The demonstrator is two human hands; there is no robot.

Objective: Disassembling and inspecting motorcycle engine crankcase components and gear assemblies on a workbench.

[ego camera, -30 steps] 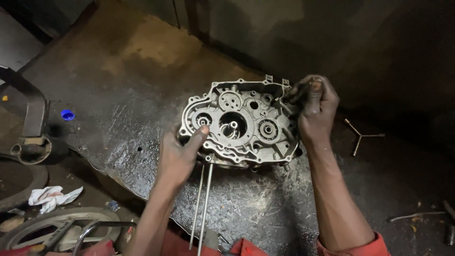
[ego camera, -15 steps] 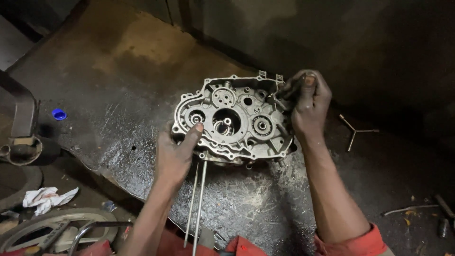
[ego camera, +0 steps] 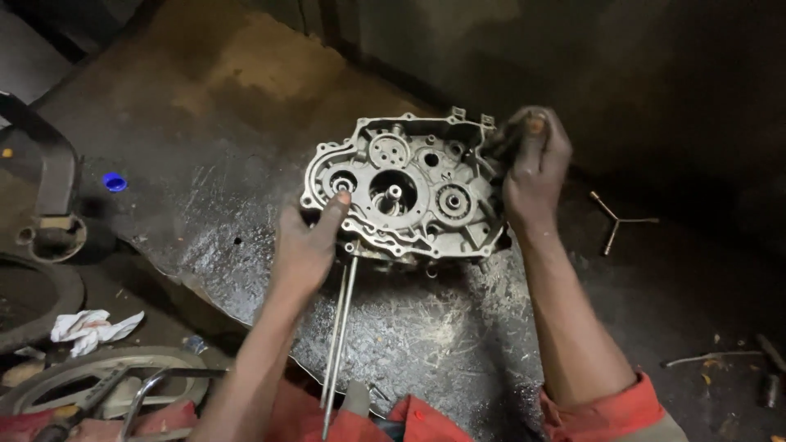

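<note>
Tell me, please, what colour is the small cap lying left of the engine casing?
Blue; the cap shows in the head view.
</note>
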